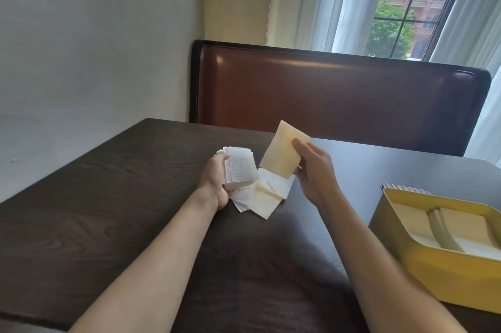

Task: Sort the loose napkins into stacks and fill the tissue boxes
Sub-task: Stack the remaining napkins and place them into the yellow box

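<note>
My left hand (217, 183) grips a stack of white napkins (240, 168) just above the dark table. My right hand (311, 167) pinches a cream folded napkin (283, 152), held up tilted to the right of that stack. Beneath both hands a few loose white and cream napkins (267, 194) lie scattered on the table. At the right edge stands an open yellow tissue box (444, 273) with cream napkins (461, 227) stacked inside it.
The dark wooden table (122, 210) runs up to a brown padded bench back (339, 94) at the far side. A striped object (404, 187) peeks out behind the yellow box. A wall is on the left, a curtained window behind.
</note>
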A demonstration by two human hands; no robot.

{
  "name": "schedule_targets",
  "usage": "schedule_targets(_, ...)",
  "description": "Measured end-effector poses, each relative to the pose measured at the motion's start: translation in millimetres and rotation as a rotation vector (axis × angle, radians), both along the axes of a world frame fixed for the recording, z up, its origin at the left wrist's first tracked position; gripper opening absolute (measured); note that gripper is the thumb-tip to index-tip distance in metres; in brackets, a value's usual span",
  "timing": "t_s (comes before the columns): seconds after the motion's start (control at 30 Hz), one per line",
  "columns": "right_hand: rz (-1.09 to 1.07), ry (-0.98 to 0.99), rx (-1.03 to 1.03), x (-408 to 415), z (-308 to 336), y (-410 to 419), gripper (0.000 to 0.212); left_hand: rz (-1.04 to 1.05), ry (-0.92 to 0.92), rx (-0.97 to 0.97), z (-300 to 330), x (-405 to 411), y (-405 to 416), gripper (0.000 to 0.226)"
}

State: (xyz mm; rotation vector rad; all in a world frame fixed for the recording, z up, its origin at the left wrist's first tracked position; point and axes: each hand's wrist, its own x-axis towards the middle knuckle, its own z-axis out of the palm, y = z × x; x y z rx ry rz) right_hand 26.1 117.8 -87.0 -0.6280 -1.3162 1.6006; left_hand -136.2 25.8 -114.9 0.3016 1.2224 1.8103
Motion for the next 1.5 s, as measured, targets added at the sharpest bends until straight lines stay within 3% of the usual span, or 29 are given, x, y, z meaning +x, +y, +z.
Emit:
schedule_targets(0.1,0.149,0.057,-0.028,-3,2,-2,0.013,-0.14,0.038,0.065,6,7,-3,0.048)
schedule_targets(0.27,-0.041,-0.325,0.269,-14,-12,-6,0.015,-0.429,0.049,0.105,12,24,-7,0.067)
schedule_targets(0.37,-0.056,-0.386,0.27,-14,-15,-5,0.018,-0.451,0.164,0.083,11,31,-9,0.044)
schedule_targets(0.5,-0.149,-0.378,0.203,-13,-16,1,0.018,-0.236,0.307,-0.002,1,25,-2,0.016)
schedule_targets(0.57,-0.244,-0.6,0.289,-11,-26,13,0.026,-0.136,0.254,-0.004,-3,18,3,0.016)
schedule_targets(0.67,-0.243,-1.188,0.463,-9,-45,26,0.027,-0.026,0.176,-0.001,-4,12,4,0.014)
schedule_targets(0.73,-0.207,-1.313,0.511,-10,-50,28,0.032,0.001,0.154,-0.011,-5,10,5,0.015)
schedule_targets(0.9,-0.251,-1.167,0.461,-12,-48,27,0.012,0.019,0.14,-0.036,-7,9,6,0.022)
schedule_targets(1.1,-0.229,-0.39,0.19,-5,-24,13,0.008,0.071,0.114,-0.044,-8,6,7,0.023)
schedule_targets(1.2,-0.012,-0.102,0.029,-4,-10,2,0.008,0.081,0.05,-0.008,-5,5,5,0.023)
schedule_targets(1.27,0.158,0.017,-0.026,-2,-3,-5,0.008,-0.019,0.016,0.023,-1,8,3,0.039)
schedule_targets(1.4,0.131,-0.147,0.104,-8,-2,-13,0.018,-0.295,-0.004,0.056,3,14,-2,0.068)
schedule_targets(1.5,0.003,-0.313,0.221,-11,-9,-12,0.014,-0.387,0.088,0.031,4,17,-3,0.063)
